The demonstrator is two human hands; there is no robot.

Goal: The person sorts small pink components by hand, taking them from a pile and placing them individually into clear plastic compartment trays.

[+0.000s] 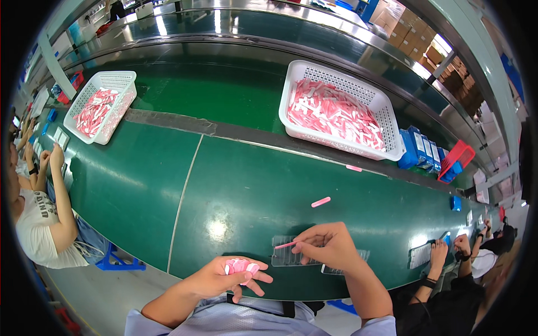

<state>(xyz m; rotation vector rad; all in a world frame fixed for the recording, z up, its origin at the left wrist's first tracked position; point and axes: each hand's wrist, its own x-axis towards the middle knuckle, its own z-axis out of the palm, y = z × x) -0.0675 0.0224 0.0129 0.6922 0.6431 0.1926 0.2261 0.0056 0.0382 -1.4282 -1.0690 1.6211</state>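
Observation:
A bunch of small pink and white strips lies in my left hand, the thumb closed over them. Between the thumb and fingers of my right hand is one thin pink strip, pinched at its right end. That strip is just above a clear plastic tray with slots, at the near edge of the green table. Part of a second clear tray shows beneath my right wrist. Farther off, a loose pink strip rests on the table.
White baskets full of pink strips stand at the far right and far left. Blue packs and a red basket are beside the right one. Co-workers sit left and right. A conveyor runs behind.

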